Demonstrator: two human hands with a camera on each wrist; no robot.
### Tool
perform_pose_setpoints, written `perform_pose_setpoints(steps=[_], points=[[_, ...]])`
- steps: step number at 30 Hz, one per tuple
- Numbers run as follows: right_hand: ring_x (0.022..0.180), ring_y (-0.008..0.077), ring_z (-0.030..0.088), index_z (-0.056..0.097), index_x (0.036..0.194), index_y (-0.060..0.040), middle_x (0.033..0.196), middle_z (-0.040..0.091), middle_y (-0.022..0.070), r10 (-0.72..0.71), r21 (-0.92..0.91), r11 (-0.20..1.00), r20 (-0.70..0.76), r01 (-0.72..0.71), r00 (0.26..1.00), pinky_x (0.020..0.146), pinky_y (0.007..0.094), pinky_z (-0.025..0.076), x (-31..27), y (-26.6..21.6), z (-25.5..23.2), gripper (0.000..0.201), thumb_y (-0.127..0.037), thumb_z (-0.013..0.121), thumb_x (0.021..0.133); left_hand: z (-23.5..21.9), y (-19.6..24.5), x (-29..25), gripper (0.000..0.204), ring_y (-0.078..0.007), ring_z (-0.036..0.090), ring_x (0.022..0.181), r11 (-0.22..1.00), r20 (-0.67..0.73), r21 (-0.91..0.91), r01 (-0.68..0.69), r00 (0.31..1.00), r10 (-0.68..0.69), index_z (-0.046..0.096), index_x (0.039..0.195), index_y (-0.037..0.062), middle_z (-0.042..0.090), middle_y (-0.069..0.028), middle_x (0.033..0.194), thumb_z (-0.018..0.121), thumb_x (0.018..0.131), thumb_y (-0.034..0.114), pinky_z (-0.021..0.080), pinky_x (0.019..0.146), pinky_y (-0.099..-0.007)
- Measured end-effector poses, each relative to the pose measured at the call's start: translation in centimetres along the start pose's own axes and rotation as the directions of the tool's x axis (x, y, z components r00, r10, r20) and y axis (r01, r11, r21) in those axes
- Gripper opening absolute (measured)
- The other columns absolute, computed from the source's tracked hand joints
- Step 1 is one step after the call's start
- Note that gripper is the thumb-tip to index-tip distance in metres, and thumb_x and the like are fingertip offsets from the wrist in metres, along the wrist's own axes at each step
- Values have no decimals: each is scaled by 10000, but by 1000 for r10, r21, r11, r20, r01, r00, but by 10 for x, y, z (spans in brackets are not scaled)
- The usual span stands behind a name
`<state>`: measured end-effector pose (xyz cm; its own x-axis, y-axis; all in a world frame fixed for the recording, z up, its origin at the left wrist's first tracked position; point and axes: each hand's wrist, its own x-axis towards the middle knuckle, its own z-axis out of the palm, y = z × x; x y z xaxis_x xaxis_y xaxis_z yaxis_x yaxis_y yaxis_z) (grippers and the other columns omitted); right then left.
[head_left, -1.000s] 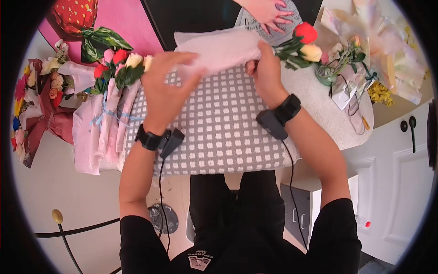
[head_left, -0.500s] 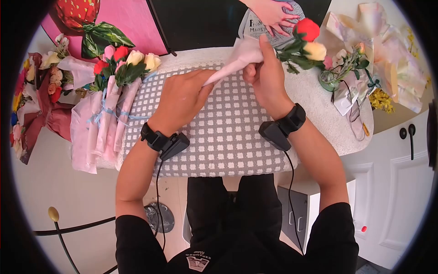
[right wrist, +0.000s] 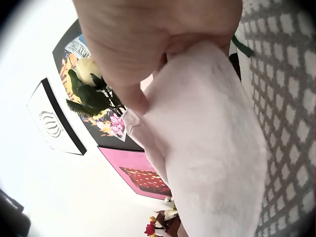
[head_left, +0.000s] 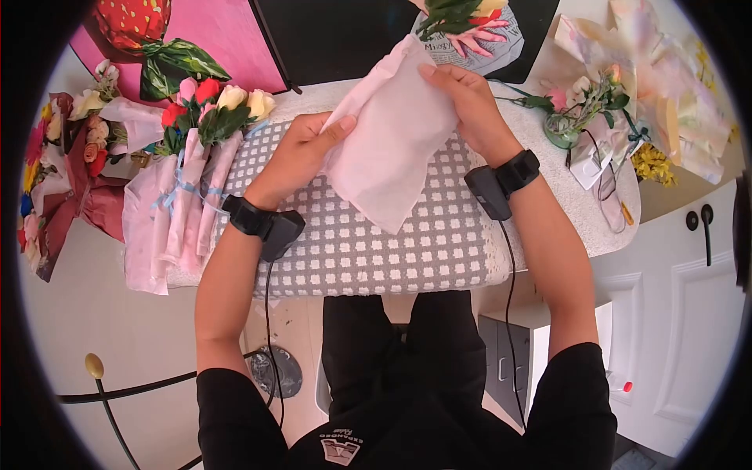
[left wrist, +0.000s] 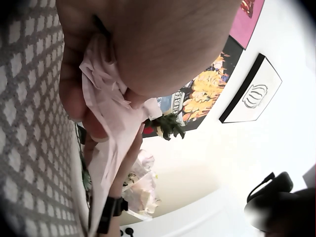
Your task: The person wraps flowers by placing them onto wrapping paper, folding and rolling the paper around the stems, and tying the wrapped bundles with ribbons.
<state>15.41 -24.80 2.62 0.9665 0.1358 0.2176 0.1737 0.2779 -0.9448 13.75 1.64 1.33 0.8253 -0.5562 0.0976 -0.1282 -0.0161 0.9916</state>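
A sheet of pale pink wrapping paper (head_left: 384, 149) hangs between both hands, partly rolled round a small bunch of artificial roses (head_left: 448, 17). The bunch points away from the person; red and cream blooms show, and its stems are hidden by the paper. At the sheet's left side, my left hand (head_left: 301, 153) grips the rolled, creased part, thumb on top. My right hand (head_left: 479, 110) pinches the upper right edge, its thumb lying over the paper. In the right wrist view a cream rose (right wrist: 88, 71) stands out past the thumb.
Several pink-wrapped rose bunches (head_left: 176, 211) tied with blue ribbon lie left, beside a burgundy-wrapped bouquet (head_left: 90, 196). A checked grey cloth (head_left: 352, 258) covers the table's middle. On the right are a glass vase (head_left: 560, 131) and a large wrapped bouquet (head_left: 666, 86). Pictures (head_left: 219, 47) stand behind.
The rose bunch has swung from pointing right to pointing away at the top. The paper, narrowly gathered half a second ago, is now spread with a corner hanging down.
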Motion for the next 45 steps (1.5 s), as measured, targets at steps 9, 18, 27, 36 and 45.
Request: perform_pose_setpoints(steps=[9, 18, 27, 36, 45], points=[[684, 97, 638, 681, 922, -19, 813, 691, 38, 79, 64, 995, -82, -74, 993, 643, 238, 513, 1, 1, 4, 207, -225, 688, 915, -3, -5, 4, 375, -18, 557, 729, 913, -140, 408, 14, 989, 48, 639, 1119, -38, 663, 11, 876, 518, 1029, 305, 463, 626, -202], [588, 77, 554, 638, 1103, -7, 965, 696, 71, 74, 232, 969, 68, -88, 995, 564, 219, 463, -2, 2, 3, 260, -209, 525, 987, 8, 0, -1, 347, -27, 620, 741, 981, -103, -171, 96, 988, -115, 616, 1190, -23, 689, -10, 928, 474, 1048, 261, 495, 628, -201], [792, 66, 623, 597, 1163, -33, 974, 669, 0, 153, 110, 978, 182, -175, 971, 679, 219, 520, 1, 20, 2, 262, -229, 505, 1016, 14, -1, -2, 354, -77, 653, 853, 980, -79, 70, 184, 981, -178, 579, 1248, -4, 691, -40, 1021, 427, 1044, 242, 524, 766, -229], [587, 38, 459, 563, 952, -59, 750, 560, -33, 125, 230, 959, 191, -168, 974, 537, 188, 384, -5, 7, 18, 196, -220, 478, 1026, 5, 0, -4, 351, -40, 412, 519, 698, 392, -606, 382, 907, -156, 574, 1131, -35, 433, 35, 676, 391, 1038, 250, 346, 435, -178], [539, 60, 447, 609, 903, -66, 684, 537, -27, 150, 328, 927, 118, -181, 982, 524, 201, 390, -2, 13, 14, 342, -397, 574, 983, 16, 4, -3, 316, -34, 514, 635, 960, 93, -186, 209, 977, -194, 608, 1161, -16, 578, 25, 805, 548, 999, 248, 428, 545, -177]])
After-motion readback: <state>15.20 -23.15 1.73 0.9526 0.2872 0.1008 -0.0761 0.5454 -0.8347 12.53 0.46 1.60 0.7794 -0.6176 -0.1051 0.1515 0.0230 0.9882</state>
